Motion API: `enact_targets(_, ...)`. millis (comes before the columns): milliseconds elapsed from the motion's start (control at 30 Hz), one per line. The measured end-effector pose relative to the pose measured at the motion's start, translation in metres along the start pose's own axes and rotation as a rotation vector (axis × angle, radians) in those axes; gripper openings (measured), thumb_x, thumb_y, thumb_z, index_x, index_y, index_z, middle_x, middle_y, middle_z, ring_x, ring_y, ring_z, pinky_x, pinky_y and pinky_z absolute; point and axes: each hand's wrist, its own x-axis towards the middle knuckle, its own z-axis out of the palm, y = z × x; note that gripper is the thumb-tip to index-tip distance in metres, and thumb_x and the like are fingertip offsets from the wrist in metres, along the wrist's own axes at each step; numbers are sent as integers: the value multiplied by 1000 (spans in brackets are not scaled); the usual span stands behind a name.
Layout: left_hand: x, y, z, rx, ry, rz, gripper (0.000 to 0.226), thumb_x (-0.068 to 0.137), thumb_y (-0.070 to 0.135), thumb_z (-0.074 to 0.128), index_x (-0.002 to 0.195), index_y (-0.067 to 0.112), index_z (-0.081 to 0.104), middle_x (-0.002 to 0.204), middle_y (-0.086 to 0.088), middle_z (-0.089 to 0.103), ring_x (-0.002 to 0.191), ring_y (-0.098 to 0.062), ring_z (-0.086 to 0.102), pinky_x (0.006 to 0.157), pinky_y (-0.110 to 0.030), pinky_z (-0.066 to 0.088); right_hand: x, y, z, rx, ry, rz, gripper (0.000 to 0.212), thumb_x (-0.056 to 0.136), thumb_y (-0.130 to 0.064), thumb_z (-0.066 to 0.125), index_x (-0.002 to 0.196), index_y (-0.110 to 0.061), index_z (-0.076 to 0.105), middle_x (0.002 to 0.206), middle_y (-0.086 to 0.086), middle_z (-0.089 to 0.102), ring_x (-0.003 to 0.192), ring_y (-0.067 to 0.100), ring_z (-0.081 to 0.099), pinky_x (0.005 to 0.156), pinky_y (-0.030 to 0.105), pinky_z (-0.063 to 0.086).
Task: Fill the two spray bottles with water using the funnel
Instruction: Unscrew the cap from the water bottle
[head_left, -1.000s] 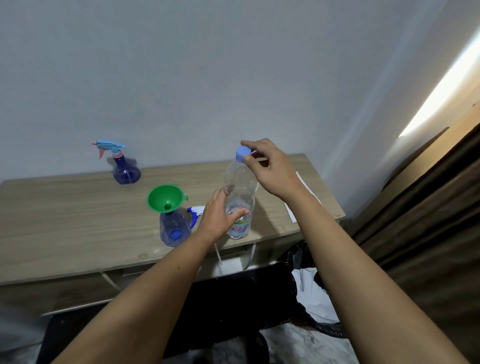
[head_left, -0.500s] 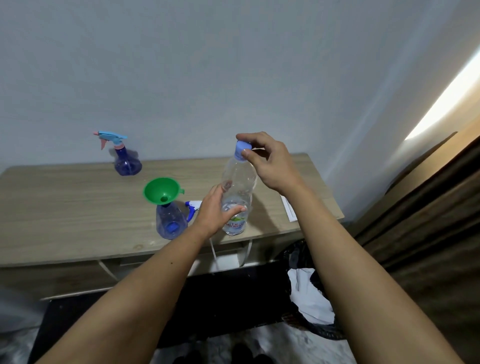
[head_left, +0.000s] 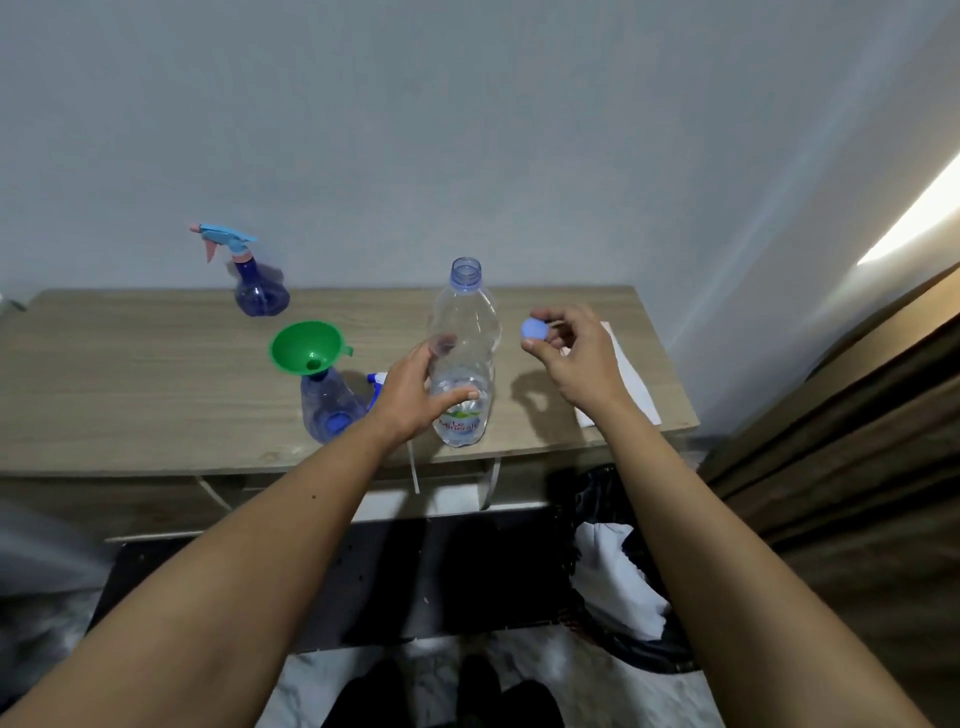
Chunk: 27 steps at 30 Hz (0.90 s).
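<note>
The detached spray head (head_left: 378, 385) is mostly hidden behind the left hand (head_left: 410, 397); only a small blue and white part is seen beside the near spray bottle (head_left: 330, 408). A white paper (head_left: 626, 376) on the right part of the wooden table (head_left: 130, 395) is partly covered by the right hand (head_left: 576, 358). The things on the floor under the table are dark and cannot be made out well.

The clear water bottle (head_left: 464, 358) stands upright near the front edge of the table, with its mouth open. Water is seen only in its lower part, around the label; the exact level is hard to tell. It is gripped by the left hand, with the fingers and thumb curled round its lower half. The blue cap (head_left: 535, 329) is pinched in the fingers of the right hand, just to the right of the bottle and apart from it.

The green funnel (head_left: 307, 347) is set, a little tilted, in the neck of the near spray bottle, which is without its head. Whether water is inside this bottle cannot be told. The far spray bottle (head_left: 260, 291) stands near the wall, with its trigger head mounted.
</note>
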Motion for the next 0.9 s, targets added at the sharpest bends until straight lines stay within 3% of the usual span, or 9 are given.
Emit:
enact_targets(133, 2, 0, 1, -27, 7, -18, 85, 77, 25, 96, 150, 16, 53, 139, 7, 62, 131, -11, 59, 116, -27, 45, -12, 58, 18, -100, -59, 68, 34, 88, -11, 81, 121, -12, 72, 106, -3, 55, 79, 5, 57, 87, 21, 50)
enact_targets(267, 1, -1, 4, -22, 18, -10, 84, 79, 27, 95, 151, 22, 51, 143, 5, 63, 135, -11, 59, 118, -26, 43, -29, 106, 40, -127, -140, 129, 35, 91, -6, 77, 125, -8, 70, 106, 2, 56, 75, 0, 54, 76, 2, 41)
enact_targets(433, -2, -5, 5, -26, 5, -12, 84, 81, 23, 94, 152, 18, 50, 145, 4, 62, 139, -7, 56, 121, -27, 42, -46, 148, 71, -151, -175, 152, 36, 87, -1, 76, 123, -2, 70, 110, 9, 58, 87, 15, 56, 86, 25, 45)
enact_targets(533, -2, -5, 5, -19, 7, -16, 86, 80, 26, 93, 153, 19, 48, 146, 5, 61, 139, -4, 55, 118, -22, 41, -49, 161, 81, -165, -155, 136, 35, 85, 1, 77, 119, -1, 71, 117, 17, 64, 97, 25, 62, 91, 28, 47)
enact_targets(633, 1, -5, 5, -14, 2, -29, 87, 81, 25, 92, 155, 16, 48, 150, 2, 60, 141, -7, 55, 121, -26, 41, -49, 167, 85, -162, -128, 104, 34, 84, 3, 78, 117, 0, 71, 117, 19, 65, 97, 29, 64, 90, 34, 52)
enact_targets(800, -1, -6, 5, -19, 4, -44, 87, 82, 24, 93, 155, 18, 47, 152, 2, 59, 143, -7, 53, 121, -27, 40, -48, 167, 80, -178, -163, 118, 38, 85, 0, 78, 121, -1, 69, 121, 17, 61, 96, 21, 61, 88, 24, 47)
enact_targets(900, -4, -6, 5, -8, 7, -50, 88, 81, 24, 93, 156, 16, 47, 153, 3, 58, 143, -6, 52, 118, -21, 40, -46, 158, 72, -153, -173, 134, 40, 87, -2, 76, 126, 0, 67, 126, 17, 59, 97, 16, 57, 91, 25, 50)
